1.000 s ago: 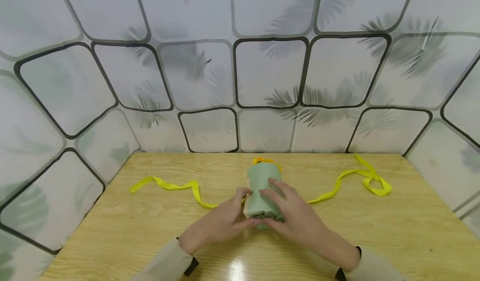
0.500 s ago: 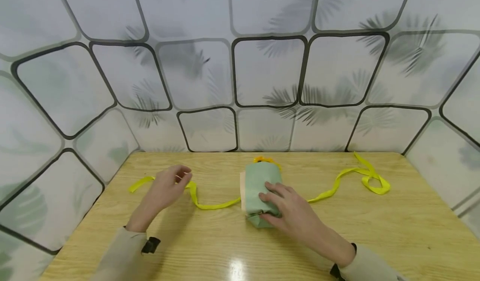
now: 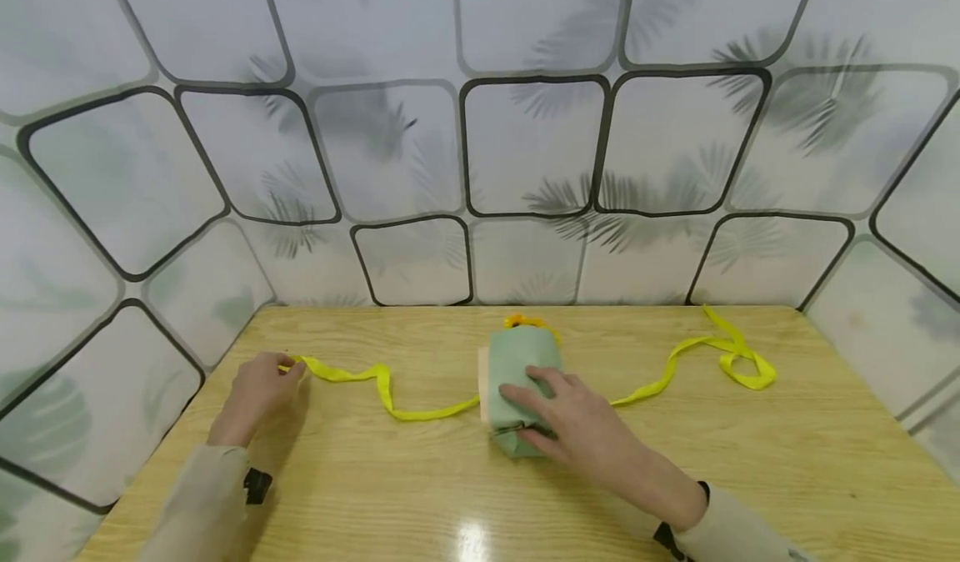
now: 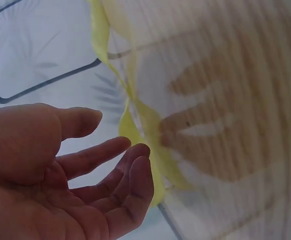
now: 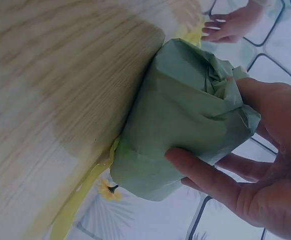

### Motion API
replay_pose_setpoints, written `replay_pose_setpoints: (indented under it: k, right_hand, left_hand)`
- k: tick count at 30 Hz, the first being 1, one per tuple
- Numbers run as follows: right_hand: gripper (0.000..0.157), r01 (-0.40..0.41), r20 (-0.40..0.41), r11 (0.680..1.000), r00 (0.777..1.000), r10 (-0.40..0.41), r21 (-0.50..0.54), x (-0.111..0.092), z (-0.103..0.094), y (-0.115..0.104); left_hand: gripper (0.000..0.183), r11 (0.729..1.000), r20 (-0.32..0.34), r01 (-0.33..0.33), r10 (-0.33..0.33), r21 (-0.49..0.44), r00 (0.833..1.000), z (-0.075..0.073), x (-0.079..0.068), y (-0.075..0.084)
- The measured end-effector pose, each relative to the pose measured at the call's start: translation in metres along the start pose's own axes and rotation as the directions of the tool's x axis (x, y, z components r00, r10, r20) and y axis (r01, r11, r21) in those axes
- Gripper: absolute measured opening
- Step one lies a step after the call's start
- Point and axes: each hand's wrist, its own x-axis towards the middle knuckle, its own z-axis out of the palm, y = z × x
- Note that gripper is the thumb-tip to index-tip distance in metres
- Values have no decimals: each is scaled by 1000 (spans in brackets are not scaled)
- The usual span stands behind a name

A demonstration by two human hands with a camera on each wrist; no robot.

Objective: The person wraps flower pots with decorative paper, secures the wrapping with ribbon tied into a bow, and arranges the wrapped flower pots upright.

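Centrally in the head view, the right hand (image 3: 585,424) grasps a rounded green paper bundle (image 3: 519,352) on the wooden table (image 3: 420,479).
Left wrist: left hand (image 4: 50,185) loosely unclosed beside a narrow yellow ribbon (image 4: 99,32). Right wrist: thumb (image 5: 258,95) at the bundle's folded end.

On the pale wooden table (image 3: 420,495), a rounded green paper-wrapped bundle (image 3: 517,352) lies near the middle — flat yellow ribbon (image 3: 431,416) stretching left and right of it, a yellow-orange flower (image 3: 525,321) just behind. The left hand (image 3: 262,387) is at the ribbon's left end, the right hand (image 3: 588,429) on the bundle.
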Motion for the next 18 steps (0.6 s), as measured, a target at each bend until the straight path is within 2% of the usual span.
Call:
replay_pose_setpoints:
  k: [2,7,14,18]
  right_hand:
    - [50,15,15,1000,1000,-14,-22,0,0,0]
    - [47,41,10,998,999,-41,-54,0,0,0]
    - [47,36,29,998,999,-35,-50,0,-2,-2]
    - [48,30,26,998,999,-28,-46,-1,-1,-4]
  left_hand:
    - [47,1000,8,20,-20,-10,1000,2,3,-4]
    - [49,1000,-17,10,-10,-16,1000,9,11,-8]
    - [37,1000,-86,-11,12,5,996,15,20,4]
    - [42,1000,-64,4,-6,-25,998,19,28,6]
